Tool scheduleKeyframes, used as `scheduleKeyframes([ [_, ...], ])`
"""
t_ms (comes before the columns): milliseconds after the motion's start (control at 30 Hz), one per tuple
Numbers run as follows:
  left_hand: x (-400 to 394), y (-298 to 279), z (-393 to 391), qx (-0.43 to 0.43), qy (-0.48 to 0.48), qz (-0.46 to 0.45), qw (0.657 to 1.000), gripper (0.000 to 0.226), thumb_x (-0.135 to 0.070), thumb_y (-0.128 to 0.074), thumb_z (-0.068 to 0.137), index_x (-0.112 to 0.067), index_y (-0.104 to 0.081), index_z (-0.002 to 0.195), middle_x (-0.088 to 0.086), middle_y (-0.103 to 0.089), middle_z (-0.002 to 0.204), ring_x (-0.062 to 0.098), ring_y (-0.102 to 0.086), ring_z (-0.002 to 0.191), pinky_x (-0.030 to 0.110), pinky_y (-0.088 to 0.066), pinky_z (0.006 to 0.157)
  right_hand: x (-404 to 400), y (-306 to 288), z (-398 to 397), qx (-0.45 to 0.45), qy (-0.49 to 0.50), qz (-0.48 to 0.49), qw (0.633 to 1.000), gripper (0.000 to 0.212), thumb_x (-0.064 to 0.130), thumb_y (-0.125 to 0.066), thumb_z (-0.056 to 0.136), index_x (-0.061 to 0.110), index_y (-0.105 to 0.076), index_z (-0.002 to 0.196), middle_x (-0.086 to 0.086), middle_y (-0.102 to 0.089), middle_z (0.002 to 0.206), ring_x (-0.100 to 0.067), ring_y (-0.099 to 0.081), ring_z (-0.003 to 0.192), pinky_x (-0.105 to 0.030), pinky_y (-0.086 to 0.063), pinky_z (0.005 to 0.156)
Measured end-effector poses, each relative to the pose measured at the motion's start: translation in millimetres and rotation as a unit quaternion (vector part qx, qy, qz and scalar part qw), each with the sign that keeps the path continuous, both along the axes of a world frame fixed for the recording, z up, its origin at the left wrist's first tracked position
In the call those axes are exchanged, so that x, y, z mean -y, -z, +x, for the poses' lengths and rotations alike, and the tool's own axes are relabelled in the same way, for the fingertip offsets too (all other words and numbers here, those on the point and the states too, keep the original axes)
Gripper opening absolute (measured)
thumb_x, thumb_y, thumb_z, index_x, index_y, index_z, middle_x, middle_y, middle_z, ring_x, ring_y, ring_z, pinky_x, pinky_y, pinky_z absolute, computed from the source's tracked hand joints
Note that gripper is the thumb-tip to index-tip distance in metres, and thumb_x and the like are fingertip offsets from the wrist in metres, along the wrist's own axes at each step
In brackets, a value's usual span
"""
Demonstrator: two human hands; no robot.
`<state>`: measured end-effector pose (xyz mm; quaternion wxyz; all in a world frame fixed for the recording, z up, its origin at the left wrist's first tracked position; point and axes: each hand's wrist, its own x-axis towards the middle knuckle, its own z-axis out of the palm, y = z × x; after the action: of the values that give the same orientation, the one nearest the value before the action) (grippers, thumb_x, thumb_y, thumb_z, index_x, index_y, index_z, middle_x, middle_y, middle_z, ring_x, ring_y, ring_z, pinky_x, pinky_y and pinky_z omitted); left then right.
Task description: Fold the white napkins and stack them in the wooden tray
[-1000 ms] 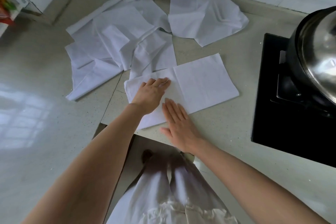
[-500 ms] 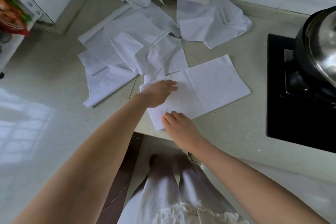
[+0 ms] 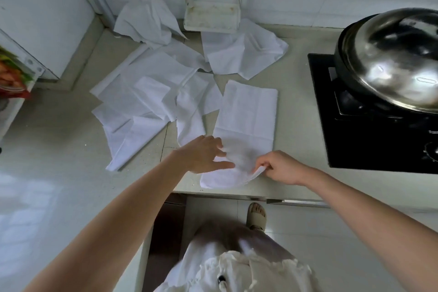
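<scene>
Folded napkin (image 3: 246,123) lies between both hands (image 3: 280,168), corner pinched.

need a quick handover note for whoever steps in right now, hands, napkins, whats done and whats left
Left hand: open, fingers flat on the near end of the half-folded napkin.
Right hand: pinching that napkin's near right corner, lifted a little off the counter.
Unfolded napkins lie heaped to the left and at the back.
White tray by the wall holds none; no wooden tray in view.
Left: finish this fold, fold the rest, stack all.
</scene>
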<state>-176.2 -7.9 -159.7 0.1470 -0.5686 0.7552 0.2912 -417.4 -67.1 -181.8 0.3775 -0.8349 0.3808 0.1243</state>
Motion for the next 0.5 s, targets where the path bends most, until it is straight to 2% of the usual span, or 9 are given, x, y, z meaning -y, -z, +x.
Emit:
scheduleKeyframes([
  [100, -6, -6, -10, -0.012, 0.019, 0.057, 0.998, 0.082, -0.081, -0.034, 0.079, -0.033, -0.037, 0.145, -0.014, -0.026, 0.154, 0.010, -0.026, 0.138, 0.034, -0.014, 0.117, 8, -16, -22, -0.016, 0.051, 0.084, 0.995, 0.016, 0.012, -0.060, 0.088, 0.015, -0.057, 0.073, 0.004, -0.050, 0.067, -0.011, -0.046, 0.063, -0.023, -0.033, 0.057],
  [200, -11, -6, -16, -0.002, 0.050, 0.048, 0.998, 0.095, -0.083, -0.043, 0.074, -0.030, -0.024, 0.151, -0.013, -0.017, 0.157, 0.012, -0.013, 0.145, 0.035, -0.011, 0.119, 11, -21, -38, 0.002, 0.112, 0.134, 0.985, 0.007, 0.013, -0.060, 0.091, 0.009, -0.066, 0.092, 0.006, -0.057, 0.074, -0.006, -0.050, 0.066, -0.010, -0.036, 0.054],
  [267, -13, -5, -16, -0.010, 0.048, 0.035, 0.998, 0.095, -0.073, -0.055, 0.076, -0.024, -0.023, 0.151, -0.010, -0.025, 0.155, 0.015, -0.023, 0.143, 0.032, -0.018, 0.116, 14, -21, -45, 0.016, 0.163, 0.159, 0.974, 0.012, 0.013, -0.058, 0.093, 0.009, -0.067, 0.100, 0.008, -0.063, 0.079, -0.003, -0.055, 0.069, -0.008, -0.040, 0.059],
  [300, -13, -3, -15, -0.018, 0.034, 0.028, 0.999, 0.087, -0.065, -0.059, 0.080, -0.022, -0.028, 0.149, -0.006, -0.035, 0.150, 0.018, -0.032, 0.138, 0.031, -0.024, 0.113, 16, -19, -47, 0.031, 0.194, 0.176, 0.964, 0.013, 0.013, -0.056, 0.094, 0.011, -0.067, 0.101, 0.008, -0.066, 0.084, -0.002, -0.059, 0.073, -0.009, -0.043, 0.064],
  [367, -7, 3, -14, -0.049, -0.046, 0.018, 0.998, 0.060, -0.052, -0.054, 0.091, -0.017, -0.045, 0.139, 0.001, -0.055, 0.133, 0.022, -0.050, 0.123, 0.030, -0.037, 0.101, 20, -16, -47, 0.066, 0.257, 0.198, 0.943, 0.015, 0.014, -0.053, 0.097, 0.010, -0.066, 0.101, 0.001, -0.070, 0.093, -0.008, -0.064, 0.081, -0.016, -0.048, 0.073],
  [400, -2, 3, -15, -0.072, -0.111, 0.018, 0.991, 0.048, -0.049, -0.049, 0.095, -0.014, -0.055, 0.128, 0.005, -0.062, 0.118, 0.022, -0.057, 0.110, 0.029, -0.042, 0.092, 25, -13, -47, 0.077, 0.285, 0.186, 0.937, 0.018, 0.017, -0.051, 0.098, 0.007, -0.066, 0.098, -0.004, -0.070, 0.093, -0.012, -0.063, 0.081, -0.021, -0.048, 0.074],
  [433, 3, 5, -16, -0.105, -0.179, 0.021, 0.978, 0.040, -0.047, -0.046, 0.097, -0.012, -0.062, 0.108, 0.006, -0.064, 0.098, 0.021, -0.061, 0.091, 0.026, -0.045, 0.079, 30, -11, -45, 0.083, 0.309, 0.158, 0.934, 0.024, 0.021, -0.050, 0.098, 0.003, -0.065, 0.093, -0.008, -0.069, 0.090, -0.014, -0.061, 0.078, -0.025, -0.046, 0.072],
  [467, 10, 4, -17, -0.143, -0.237, 0.022, 0.961, 0.037, -0.045, -0.045, 0.098, -0.013, -0.059, 0.088, 0.004, -0.059, 0.079, 0.017, -0.057, 0.072, 0.021, -0.043, 0.064, 36, -9, -42, 0.089, 0.331, 0.126, 0.931, 0.030, 0.024, -0.049, 0.098, -0.001, -0.063, 0.088, -0.010, -0.067, 0.084, -0.015, -0.056, 0.074, -0.028, -0.042, 0.069],
  [500, 16, 4, -19, -0.172, -0.276, 0.012, 0.946, 0.036, -0.041, -0.045, 0.099, -0.013, -0.053, 0.078, 0.002, -0.052, 0.069, 0.014, -0.050, 0.060, 0.017, -0.037, 0.053, 41, -10, -39, 0.101, 0.349, 0.094, 0.927, 0.034, 0.024, -0.048, 0.098, -0.002, -0.059, 0.079, -0.008, -0.060, 0.074, -0.015, -0.050, 0.068, -0.029, -0.036, 0.064],
])
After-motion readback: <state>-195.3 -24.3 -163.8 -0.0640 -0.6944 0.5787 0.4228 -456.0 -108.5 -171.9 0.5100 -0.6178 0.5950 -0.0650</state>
